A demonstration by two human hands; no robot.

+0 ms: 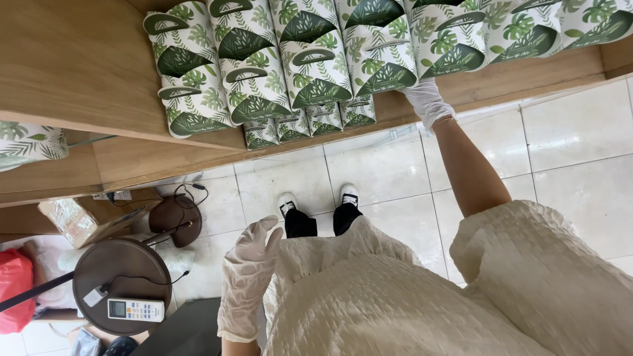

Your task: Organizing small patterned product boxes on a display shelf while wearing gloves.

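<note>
I stand at a wooden shelf (79, 72) stacked with several white boxes printed with green leaves (310, 59). My right hand (427, 100), in a white glove, reaches up to the shelf edge and touches the underside of one leaf-print box (448, 49); its fingers are partly hidden behind that box. My left hand (248, 273), also gloved, hangs by my side with its fingers apart and nothing in it. Smaller leaf-print boxes (306, 122) stand on a lower level of the shelf.
White floor tiles (567, 145) lie below, with my two shoes (316, 198) on them. At the left stands a round brown stool (122, 283) holding a white remote control (135, 309), a second round base (175, 221) with cables, a cardboard box (72, 221) and a red bag (14, 290).
</note>
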